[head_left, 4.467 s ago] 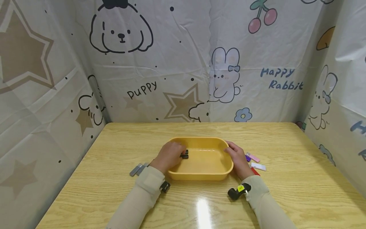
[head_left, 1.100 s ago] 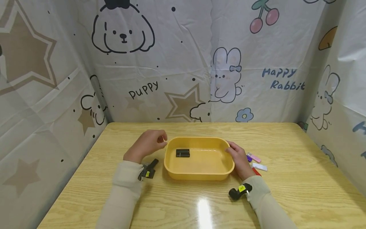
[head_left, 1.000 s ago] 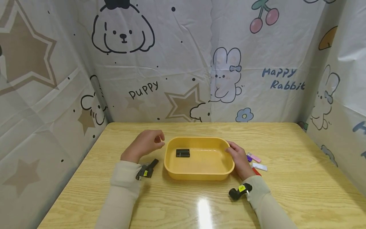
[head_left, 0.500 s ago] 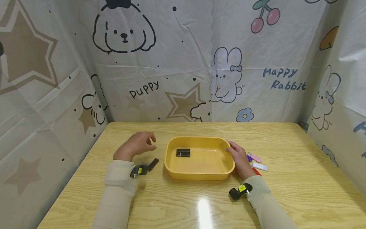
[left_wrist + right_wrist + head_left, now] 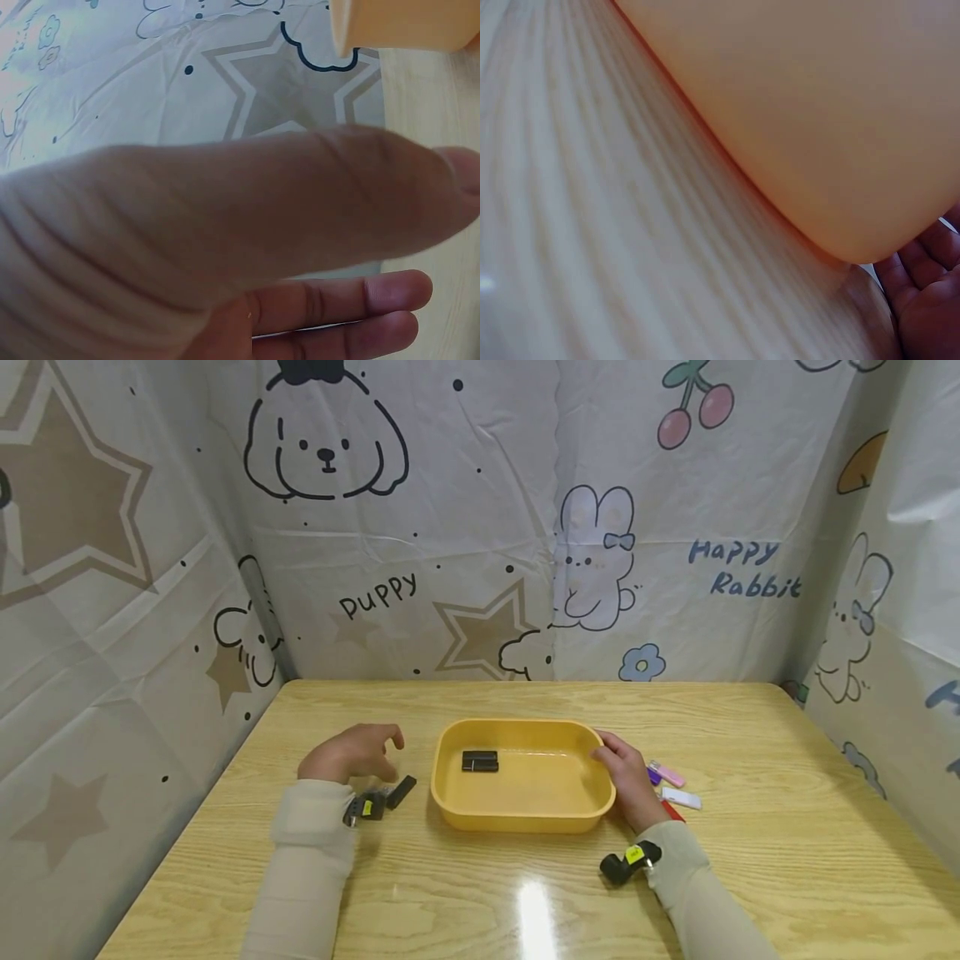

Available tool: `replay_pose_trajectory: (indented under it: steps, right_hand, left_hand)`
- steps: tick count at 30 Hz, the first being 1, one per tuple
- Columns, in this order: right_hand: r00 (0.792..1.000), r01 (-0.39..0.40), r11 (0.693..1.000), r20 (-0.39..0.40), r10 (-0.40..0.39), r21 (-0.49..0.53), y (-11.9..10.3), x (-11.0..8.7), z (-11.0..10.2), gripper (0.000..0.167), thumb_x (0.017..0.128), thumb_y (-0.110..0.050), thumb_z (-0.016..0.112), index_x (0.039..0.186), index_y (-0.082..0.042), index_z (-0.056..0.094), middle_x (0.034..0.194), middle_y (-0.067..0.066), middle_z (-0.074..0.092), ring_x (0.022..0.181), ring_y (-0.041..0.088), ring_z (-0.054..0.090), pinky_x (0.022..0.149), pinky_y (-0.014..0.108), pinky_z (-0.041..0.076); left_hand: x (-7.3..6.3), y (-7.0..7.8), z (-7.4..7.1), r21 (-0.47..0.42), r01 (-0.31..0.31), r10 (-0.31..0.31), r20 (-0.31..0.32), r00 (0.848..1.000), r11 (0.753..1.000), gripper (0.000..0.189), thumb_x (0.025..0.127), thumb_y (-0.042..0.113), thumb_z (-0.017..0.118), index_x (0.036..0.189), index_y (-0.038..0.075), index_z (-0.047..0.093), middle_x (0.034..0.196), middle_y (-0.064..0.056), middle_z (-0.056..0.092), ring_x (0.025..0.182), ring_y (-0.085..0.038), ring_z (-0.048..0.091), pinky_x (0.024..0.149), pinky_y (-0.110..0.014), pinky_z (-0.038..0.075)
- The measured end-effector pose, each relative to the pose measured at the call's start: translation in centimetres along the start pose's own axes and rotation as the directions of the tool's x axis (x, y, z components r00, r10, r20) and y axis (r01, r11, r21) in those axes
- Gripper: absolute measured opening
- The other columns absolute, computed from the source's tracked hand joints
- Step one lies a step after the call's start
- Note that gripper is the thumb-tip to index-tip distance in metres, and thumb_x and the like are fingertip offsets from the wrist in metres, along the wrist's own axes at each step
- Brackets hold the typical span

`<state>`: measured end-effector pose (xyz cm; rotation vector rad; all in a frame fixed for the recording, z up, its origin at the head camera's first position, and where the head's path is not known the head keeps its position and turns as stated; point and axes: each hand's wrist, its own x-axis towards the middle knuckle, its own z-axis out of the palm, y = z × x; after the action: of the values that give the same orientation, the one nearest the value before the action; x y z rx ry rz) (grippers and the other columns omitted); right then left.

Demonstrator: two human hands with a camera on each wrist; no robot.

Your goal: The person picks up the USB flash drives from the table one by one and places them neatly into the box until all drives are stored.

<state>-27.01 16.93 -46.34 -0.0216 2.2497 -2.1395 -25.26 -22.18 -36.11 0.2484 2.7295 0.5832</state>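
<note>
Right fingers (image 5: pixel 617 743) grip the tray edge (image 5: pixel 525 817); left fingers (image 5: pixel 382 732) hang clear of it.

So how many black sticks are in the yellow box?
2: the far black stick and the near black stick, side by side toward the left end of the yellow box. Its near side might hide more.

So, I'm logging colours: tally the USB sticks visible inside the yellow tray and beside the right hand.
Black USB sticks: 2
Pink USB stick: 1
Purple USB stick, partly hidden: 1
White USB stick: 1
Red USB stick, partly hidden: 1
Total visible: 6
</note>
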Motion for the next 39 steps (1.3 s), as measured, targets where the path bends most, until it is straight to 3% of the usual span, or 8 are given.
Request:
replay_pose_trajectory:
  steps: [3,15,23,29,39]
  right_hand:
    - [1.000,-0.006,1.000,0.001,0.006,-0.006,0.0,0.0,-0.1,0.043,0.094,-0.011,0.048,0.136,-0.004,0.052,0.137,0.015,0.051,0.114,0.026,0.053,0.087,0.026,0.049]
    - [1.000,-0.018,1.000,0.014,0.017,0.002,-0.3,-0.3,-0.1,0.044,0.094,-0.014,0.049,0.138,-0.007,0.051,0.139,0.014,0.050,0.117,0.027,0.051,0.090,0.027,0.048]
    - [1.000,-0.017,1.000,0.011,0.018,-0.010,-0.2,-0.2,-0.1,0.044,0.094,-0.014,0.049,0.138,-0.007,0.051,0.139,0.013,0.050,0.118,0.027,0.052,0.090,0.027,0.048]
    - [1.000,-0.015,1.000,0.007,0.015,-0.010,0.0,-0.1,-0.2,0.044,0.094,-0.013,0.049,0.137,-0.005,0.051,0.138,0.015,0.051,0.116,0.028,0.052,0.087,0.025,0.049]
    - [1.000,0.006,1.000,-0.003,-0.006,-0.011,0.1,0.1,-0.2,0.043,0.092,-0.012,0.050,0.134,-0.004,0.054,0.135,0.015,0.053,0.111,0.026,0.054,0.084,0.024,0.050]
  left_hand:
    - [0.2,0.1,0.3,-0.002,0.023,-0.023,0.013,1.000,1.000,0.051,0.076,0.012,0.074,0.123,0.008,0.055,0.109,-0.013,0.058,0.090,-0.026,0.054,0.075,-0.043,0.047]
    - [1.2,0.8,1.7,0.082,0.059,-0.063,0.046,0.997,0.995,0.046,0.079,0.025,0.077,0.118,0.010,0.058,0.117,-0.008,0.061,0.092,-0.022,0.056,0.077,-0.042,0.047]
    - [1.7,1.1,2.4,0.112,0.062,-0.067,0.040,0.997,0.992,0.040,0.076,0.021,0.078,0.110,0.009,0.061,0.102,-0.005,0.063,0.082,-0.020,0.055,0.070,-0.036,0.047]
    - [1.7,1.4,3.0,0.130,0.110,-0.113,0.019,0.993,0.985,0.031,0.073,0.020,0.078,0.097,0.013,0.059,0.092,-0.002,0.061,0.078,-0.021,0.055,0.064,-0.035,0.045]
    - [1.7,1.8,3.3,0.132,0.118,-0.120,0.006,0.993,0.984,0.027,0.071,0.012,0.075,0.091,0.013,0.056,0.085,-0.003,0.058,0.074,-0.022,0.054,0.059,-0.033,0.043]
